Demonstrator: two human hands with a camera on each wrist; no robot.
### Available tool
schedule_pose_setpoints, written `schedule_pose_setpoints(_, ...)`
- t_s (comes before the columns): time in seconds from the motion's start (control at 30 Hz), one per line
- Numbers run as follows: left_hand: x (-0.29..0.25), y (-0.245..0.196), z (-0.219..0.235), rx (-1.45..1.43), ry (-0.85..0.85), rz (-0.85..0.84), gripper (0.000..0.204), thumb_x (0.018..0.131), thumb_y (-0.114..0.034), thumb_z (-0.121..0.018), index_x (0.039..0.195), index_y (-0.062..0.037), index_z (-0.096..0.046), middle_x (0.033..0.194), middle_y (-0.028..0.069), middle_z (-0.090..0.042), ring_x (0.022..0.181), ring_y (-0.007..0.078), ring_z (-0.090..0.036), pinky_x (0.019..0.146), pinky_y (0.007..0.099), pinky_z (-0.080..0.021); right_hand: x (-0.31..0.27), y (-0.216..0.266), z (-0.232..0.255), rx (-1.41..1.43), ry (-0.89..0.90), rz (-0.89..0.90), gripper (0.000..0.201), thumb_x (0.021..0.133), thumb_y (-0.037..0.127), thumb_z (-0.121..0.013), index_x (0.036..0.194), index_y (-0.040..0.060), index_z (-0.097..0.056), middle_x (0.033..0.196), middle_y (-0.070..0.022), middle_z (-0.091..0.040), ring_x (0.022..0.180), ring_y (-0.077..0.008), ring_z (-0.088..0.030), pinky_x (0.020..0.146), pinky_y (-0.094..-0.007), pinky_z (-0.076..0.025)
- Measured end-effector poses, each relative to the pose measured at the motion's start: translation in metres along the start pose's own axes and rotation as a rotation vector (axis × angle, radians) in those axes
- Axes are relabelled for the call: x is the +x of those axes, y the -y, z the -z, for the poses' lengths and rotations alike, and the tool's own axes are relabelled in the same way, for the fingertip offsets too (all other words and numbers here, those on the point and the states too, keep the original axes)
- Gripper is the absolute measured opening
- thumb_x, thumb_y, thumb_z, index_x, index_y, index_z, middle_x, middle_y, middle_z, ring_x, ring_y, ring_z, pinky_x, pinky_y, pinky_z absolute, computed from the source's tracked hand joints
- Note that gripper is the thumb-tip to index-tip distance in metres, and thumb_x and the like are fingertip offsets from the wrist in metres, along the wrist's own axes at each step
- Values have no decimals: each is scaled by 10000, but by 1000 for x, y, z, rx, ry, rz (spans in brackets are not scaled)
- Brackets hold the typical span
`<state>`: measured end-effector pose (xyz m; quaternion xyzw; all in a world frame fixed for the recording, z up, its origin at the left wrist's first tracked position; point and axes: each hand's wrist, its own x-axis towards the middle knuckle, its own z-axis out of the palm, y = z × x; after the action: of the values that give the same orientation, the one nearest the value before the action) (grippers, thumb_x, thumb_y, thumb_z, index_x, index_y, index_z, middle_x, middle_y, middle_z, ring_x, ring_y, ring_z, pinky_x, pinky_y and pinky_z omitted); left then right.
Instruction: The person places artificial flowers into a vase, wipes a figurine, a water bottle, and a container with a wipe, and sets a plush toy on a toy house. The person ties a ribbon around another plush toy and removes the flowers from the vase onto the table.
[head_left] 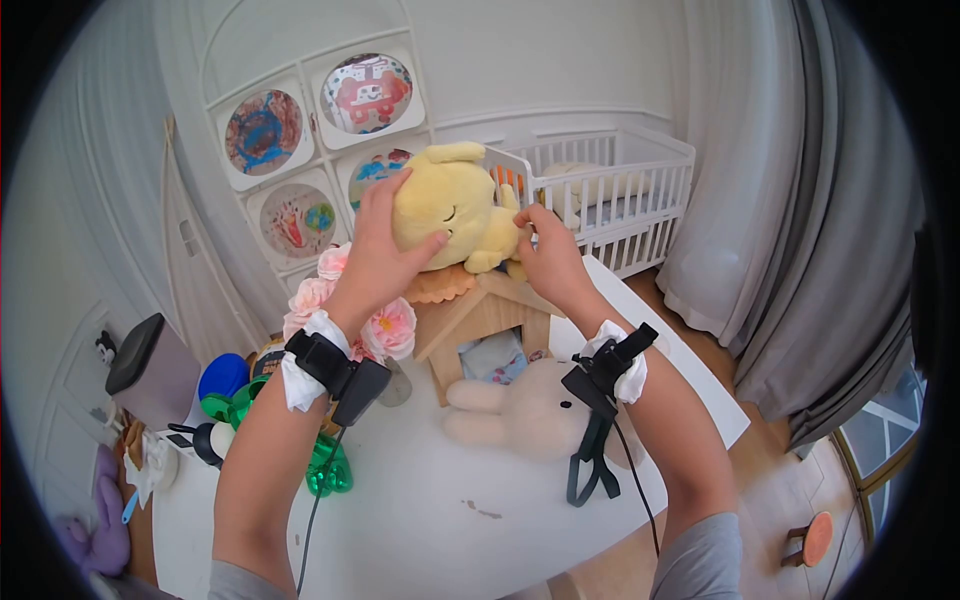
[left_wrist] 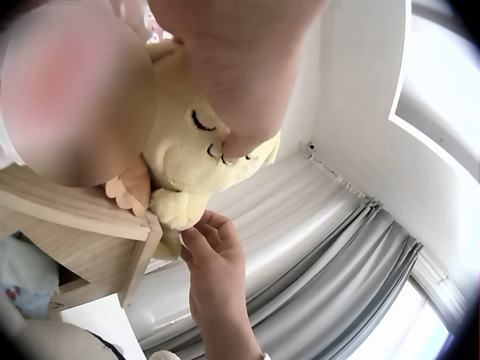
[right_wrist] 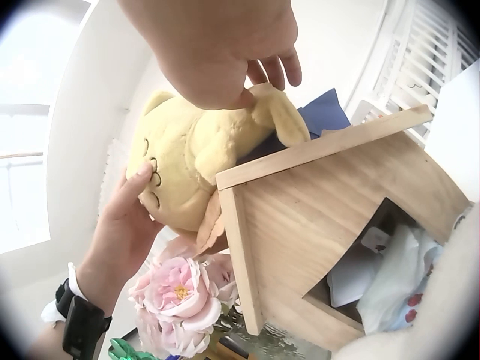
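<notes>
A yellow plush toy [head_left: 435, 205] with closed stitched eyes lies on its side over the roof of a wooden house [head_left: 490, 312]. My left hand [head_left: 375, 250] grips its head, thumb across the face near the mouth. At the other end, my right hand [head_left: 548, 258] pinches the plush's lower body near a leg, as the right wrist view shows with the thumb on the leg [right_wrist: 281, 112]. Beside the plush, an orange scalloped piece [head_left: 442, 285] sits on the roof slope. Behind the roof shows a dark blue piece [right_wrist: 325, 112].
Pink flowers [head_left: 390, 328] stand left of the house, close to my left wrist. A white plush [head_left: 530, 410] lies before the house, under my right forearm. Green shiny items [head_left: 330, 465] and a blue round lid [head_left: 222, 376] stand at the white table's [head_left: 400, 540] left. A crib [head_left: 610, 190] stands behind.
</notes>
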<state>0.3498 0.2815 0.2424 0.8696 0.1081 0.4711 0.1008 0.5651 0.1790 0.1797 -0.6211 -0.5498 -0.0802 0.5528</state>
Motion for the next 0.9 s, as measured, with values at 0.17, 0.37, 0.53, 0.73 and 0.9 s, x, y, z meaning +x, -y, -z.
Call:
schedule_pose_setpoints(0.17, 6, 1, 8, -11, -163, 84, 682, 877, -221, -699, 1437, -22, -365, 1370, 205, -416, 1308, 352, -420, 1095, 427, -355, 1, -1, 3, -23, -11, 29, 224, 834, -14, -570, 1056, 8, -554, 1083, -218, -588, 1012, -416, -578, 871, -461, -467)
schedule_pose_setpoints(0.37, 7, 10, 8, -339, -87, 366, 582, 942, -319, -634, 1406, -21, -446, 1366, 168, -516, 1261, 249, -490, 1053, 366, -401, 1, 1, 8, -21, -21, -3, 264, 827, 17, -598, 1088, -3, -565, 1122, -222, -588, 1020, -400, -585, 883, -448, -477)
schedule_pose_setpoints(0.53, 4, 4, 6, -211, -97, 294, 563, 912, -238, -698, 1384, -24, -478, 1273, 142, -593, 1115, 221, -597, 937, 331, -495, 2, -2, -1, 57, -58, -40, 375, 840, 48, -599, 1209, -14, -571, 1201, -226, -593, 1051, -359, -601, 897, -419, -486)
schedule_pose_setpoints(0.73, 5, -4, -3, -192, -123, 103, 601, 880, -210, -741, 1394, -40, -480, 1264, 130, -598, 1139, 213, -593, 969, 336, -484, 2, 4, -1, 256, 21, -142, 428, 867, 86, -606, 1280, -14, -557, 1215, -215, -607, 994, -311, -627, 855, -378, -500)
schedule_pose_setpoints(0.9, 10, -2, -24, 7, -131, 26, 596, 890, -239, -730, 1394, -38, -484, 1313, 165, -566, 1218, 235, -541, 1024, 352, -443, 3, -22, -4, 220, 73, -200, 400, 884, 100, -600, 1268, -5, -563, 1181, -226, -621, 943, -313, -631, 806, -381, -506)
